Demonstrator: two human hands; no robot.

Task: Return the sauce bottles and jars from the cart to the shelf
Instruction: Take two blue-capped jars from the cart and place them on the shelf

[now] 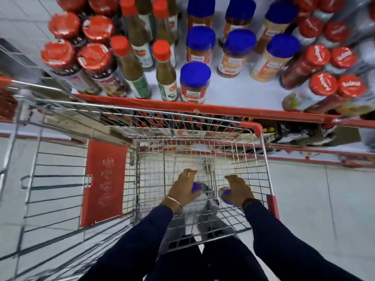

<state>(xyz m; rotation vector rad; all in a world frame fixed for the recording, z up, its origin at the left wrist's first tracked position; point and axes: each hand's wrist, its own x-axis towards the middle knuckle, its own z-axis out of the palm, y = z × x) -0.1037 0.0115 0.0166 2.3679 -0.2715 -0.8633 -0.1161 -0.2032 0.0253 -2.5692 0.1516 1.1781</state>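
Both my hands reach down into the wire cart [263, 165]. My left hand [185, 184] closes over a blue-lidded jar [196, 188] lying on the cart floor. My right hand [238, 188] grips a second blue-lidded jar [226, 194] beside it. Most of each jar is hidden under my fingers. Just beyond the cart, the white shelf [233, 94] with a red front edge carries rows of blue-lidded jars [195, 82], green sauce bottles with red caps [165, 67] and red-lidded jars [95, 59].
The cart's red child-seat flap [103, 183] lies to the left of the basket. More red-capped bottles [324, 84] crowd the shelf's right end. A lower shelf with goods [294, 132] shows under the red edge. Pale floor tiles surround the cart.
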